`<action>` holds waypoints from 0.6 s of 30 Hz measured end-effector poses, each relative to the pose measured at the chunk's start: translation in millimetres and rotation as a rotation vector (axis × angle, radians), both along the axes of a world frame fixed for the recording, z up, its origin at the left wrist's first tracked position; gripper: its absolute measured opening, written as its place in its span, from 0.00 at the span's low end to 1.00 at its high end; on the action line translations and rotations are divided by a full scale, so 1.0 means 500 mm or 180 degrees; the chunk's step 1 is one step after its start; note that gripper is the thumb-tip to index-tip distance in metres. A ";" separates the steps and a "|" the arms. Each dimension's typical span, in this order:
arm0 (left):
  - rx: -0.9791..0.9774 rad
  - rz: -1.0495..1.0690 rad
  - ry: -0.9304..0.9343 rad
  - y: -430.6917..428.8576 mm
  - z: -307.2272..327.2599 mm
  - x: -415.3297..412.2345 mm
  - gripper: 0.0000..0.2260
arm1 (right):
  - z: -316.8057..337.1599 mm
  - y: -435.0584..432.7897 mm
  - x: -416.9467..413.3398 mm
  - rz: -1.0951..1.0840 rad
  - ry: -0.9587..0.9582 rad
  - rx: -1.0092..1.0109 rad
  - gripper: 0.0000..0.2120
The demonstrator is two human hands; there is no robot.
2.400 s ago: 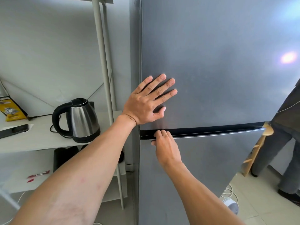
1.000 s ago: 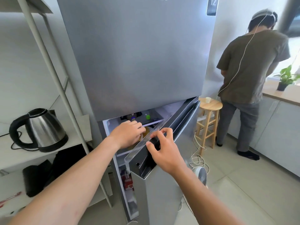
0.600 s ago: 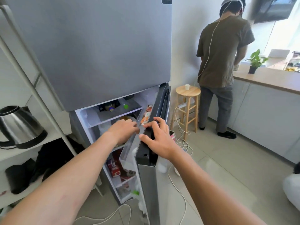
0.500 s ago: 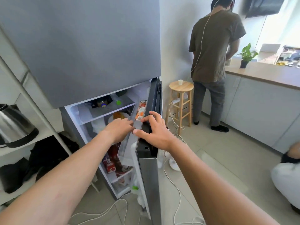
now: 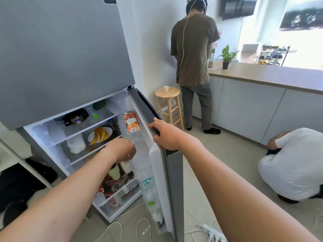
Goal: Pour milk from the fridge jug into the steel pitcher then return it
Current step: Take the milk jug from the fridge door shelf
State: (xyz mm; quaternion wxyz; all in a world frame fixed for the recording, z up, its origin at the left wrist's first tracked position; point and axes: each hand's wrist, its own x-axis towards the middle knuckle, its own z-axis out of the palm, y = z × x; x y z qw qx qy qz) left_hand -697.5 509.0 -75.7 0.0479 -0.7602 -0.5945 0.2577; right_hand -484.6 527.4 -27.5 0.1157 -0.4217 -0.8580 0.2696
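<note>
Milk jug (image 5: 76, 145) stands on a fridge shelf, to the left of the left hand (image 5: 122, 151) and a bit farther back. Nothing touches it. The left hand reaches into the open fridge with its fingers bent down, just above two small white bottles (image 5: 114, 172). I cannot tell if it holds one. A plate of yellow fruit (image 5: 100, 135) sits just behind this hand. The right hand (image 5: 166, 135) grips the top edge of the fridge door (image 5: 174, 180), thumb on the inside, fingers wrapped over the outside. Between the two hands, a little higher, an orange carton (image 5: 131, 123) stands in the door. Below the right hand, a water bottle (image 5: 148, 186) stands in the door too.
</note>
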 end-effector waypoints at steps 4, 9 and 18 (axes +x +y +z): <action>0.0072 -0.0060 -0.0129 0.021 -0.006 0.055 0.10 | 0.006 0.010 0.061 -0.0279 -0.0073 0.0314 0.22; 0.0267 -0.0099 -0.0418 0.049 -0.018 0.124 0.09 | -0.021 0.027 0.126 -0.0713 -0.0285 0.1250 0.14; 0.0572 0.0007 -0.0928 0.091 -0.044 0.218 0.05 | -0.018 0.075 0.186 -0.1270 -0.0879 0.1983 0.08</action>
